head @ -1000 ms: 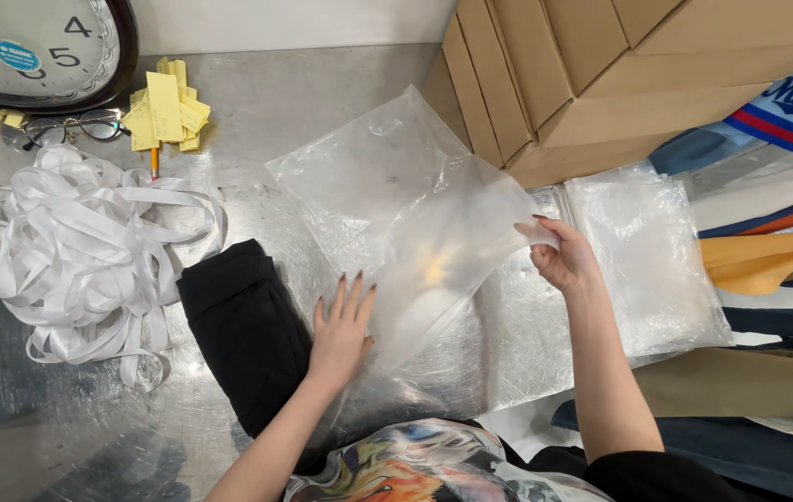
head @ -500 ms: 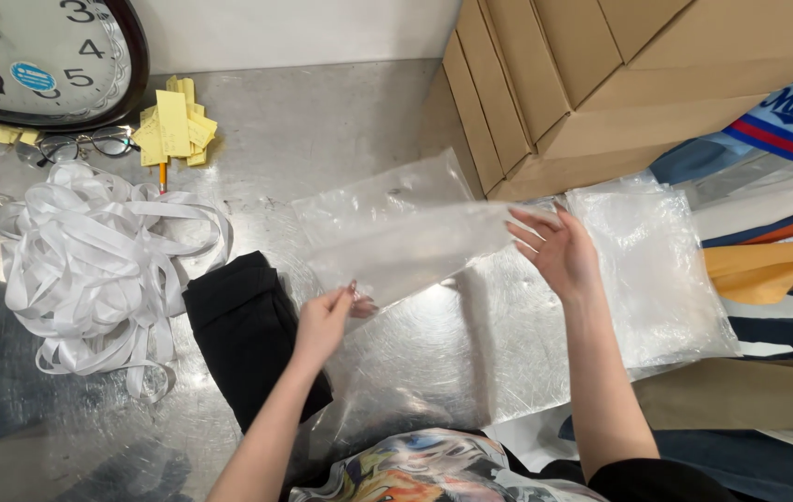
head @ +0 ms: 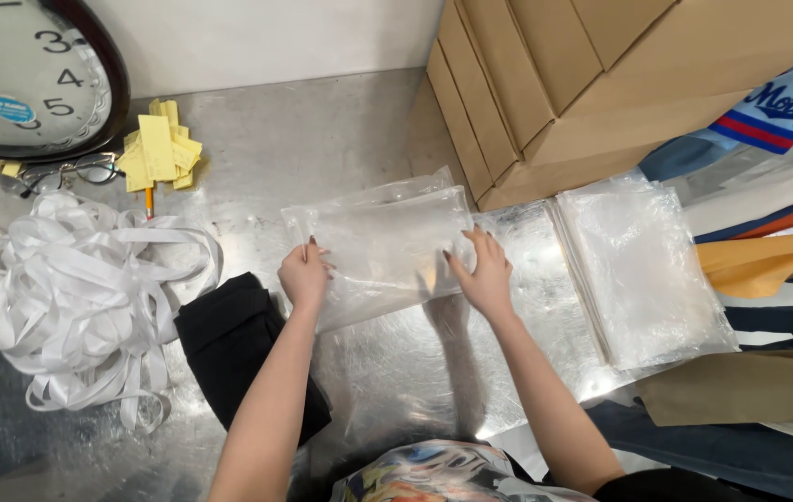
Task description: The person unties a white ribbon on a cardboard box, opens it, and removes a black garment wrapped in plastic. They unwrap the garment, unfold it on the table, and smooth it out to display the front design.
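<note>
A shiny metal table [head: 340,149] is filling most of the view, with stacked cardboard boxes [head: 601,74] standing at its far right corner and a tangle of white ribbon [head: 71,297] lying at the left. A round wall clock [head: 25,74] is leaning behind the ribbon, and a stack of clear plastic bags [head: 647,270] is lying flat to the right of the hands. A folded black garment [head: 238,353] is resting by the left forearm. In the middle, 1 clear plastic bag [head: 387,242] is lying on the table between the 2 hands. The left hand [head: 303,276] is pinching its left edge with curled fingers; the right hand [head: 482,271] is pressing flat and spread on its right edge, gripping nothing. The bag looks thin, light, limp and slippery, likely best taken at its edges or corners. Yellow paper notes [head: 159,149] are sitting near the clock.
</note>
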